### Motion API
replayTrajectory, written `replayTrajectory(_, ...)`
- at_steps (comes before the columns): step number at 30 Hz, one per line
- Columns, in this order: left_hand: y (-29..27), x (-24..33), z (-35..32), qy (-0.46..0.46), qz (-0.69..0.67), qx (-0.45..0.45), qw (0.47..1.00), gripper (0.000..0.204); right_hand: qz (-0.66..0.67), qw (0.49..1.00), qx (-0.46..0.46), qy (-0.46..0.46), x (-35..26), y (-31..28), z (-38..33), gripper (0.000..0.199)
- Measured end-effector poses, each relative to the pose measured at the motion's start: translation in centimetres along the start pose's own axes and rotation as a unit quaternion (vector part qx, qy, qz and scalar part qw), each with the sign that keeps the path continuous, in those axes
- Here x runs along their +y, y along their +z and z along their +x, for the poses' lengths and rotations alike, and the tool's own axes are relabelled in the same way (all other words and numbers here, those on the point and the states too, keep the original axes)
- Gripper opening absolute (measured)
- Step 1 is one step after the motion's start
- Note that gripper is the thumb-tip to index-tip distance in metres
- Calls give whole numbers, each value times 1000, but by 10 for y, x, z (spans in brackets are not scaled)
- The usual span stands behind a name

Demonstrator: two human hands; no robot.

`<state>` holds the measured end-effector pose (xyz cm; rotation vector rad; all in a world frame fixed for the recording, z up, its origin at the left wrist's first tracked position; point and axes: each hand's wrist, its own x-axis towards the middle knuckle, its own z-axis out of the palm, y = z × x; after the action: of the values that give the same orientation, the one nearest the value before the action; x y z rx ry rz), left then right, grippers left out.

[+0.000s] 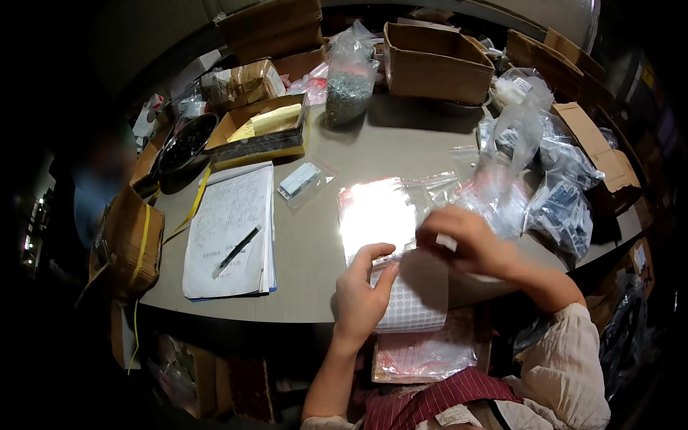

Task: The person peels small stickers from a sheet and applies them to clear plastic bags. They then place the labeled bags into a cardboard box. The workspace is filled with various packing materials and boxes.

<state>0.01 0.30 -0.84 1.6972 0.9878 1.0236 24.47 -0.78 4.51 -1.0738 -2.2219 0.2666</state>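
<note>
My left hand grips a sheet of small round stickers between thumb and fingers, near the table's front edge. The sheet's lower part bends down over that edge, showing rows of pale dots. Just beyond it lie shiny clear plastic zip bags, partly washed out by glare. Above the sheet's right side, my right hand is closed with its fingers curled together. Whatever its fingertips may hold is too small or hidden to make out.
On the left lie a stack of written papers with a black pen and a small bagged white item. Cardboard boxes and a bag of small metal parts stand behind. Filled plastic bags crowd the right. Someone in blue is at far left.
</note>
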Motion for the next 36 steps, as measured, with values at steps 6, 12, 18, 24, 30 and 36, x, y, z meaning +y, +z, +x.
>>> replayTrajectory(6,0,2,2,19,-26,-74,997,43,79,958,-150,232,73,-7,53,26)
replayTrajectory(12,-3,7,2,23,-21,-78,996,47,-171,925,-203,272,88,-11,51,33)
replayTrajectory(18,0,1,0,-2,-42,-80,996,47,-148,958,-151,194,87,-27,52,29)
replayTrajectory(24,0,-2,3,2,-60,-61,996,49,-36,981,-134,139,83,11,62,28)
replayTrajectory(30,1,-4,2,5,-60,-36,998,49,-183,954,-94,220,99,-8,24,33)
replayTrajectory(36,2,1,0,-8,-45,-30,999,48,50,969,-115,211,47,-39,24,27)
